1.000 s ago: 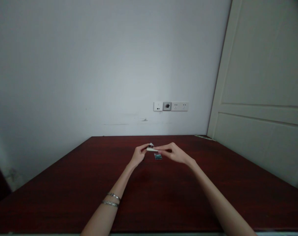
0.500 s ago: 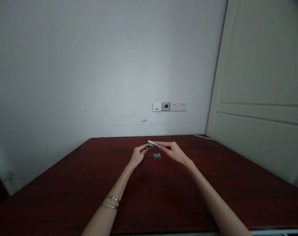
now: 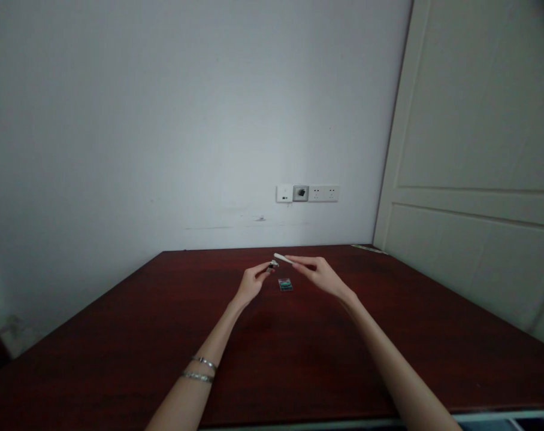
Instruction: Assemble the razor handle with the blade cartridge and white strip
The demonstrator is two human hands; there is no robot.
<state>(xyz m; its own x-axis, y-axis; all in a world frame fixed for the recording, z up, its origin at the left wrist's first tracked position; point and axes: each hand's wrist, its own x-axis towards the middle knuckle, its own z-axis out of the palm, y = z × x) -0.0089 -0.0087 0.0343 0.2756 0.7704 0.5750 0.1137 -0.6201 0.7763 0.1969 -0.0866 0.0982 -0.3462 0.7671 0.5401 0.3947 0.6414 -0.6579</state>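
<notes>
My left hand (image 3: 250, 285) is closed in a pinch on a small dark and silver object (image 3: 272, 264); its kind is too small to make out. My right hand (image 3: 321, 276) pinches the near end of a slim white stick-like object (image 3: 281, 258), thicker at its far end, which points left. That far end is just above the silver object, with a slight gap between them. Below and between both hands, a small flat clear case (image 3: 285, 285) with green and red inside or on it lies on the dark red table (image 3: 290, 359).
White wall sockets (image 3: 323, 193) are on the wall behind the table. A pale panelled door or cabinet (image 3: 474, 221) stands along the right side. A thin flat strip (image 3: 368, 248) lies at the table's back right corner.
The white stick-like object has moved slightly right with my right hand, away from the silver object. My left hand has barely moved. The whole view has shifted a little.
</notes>
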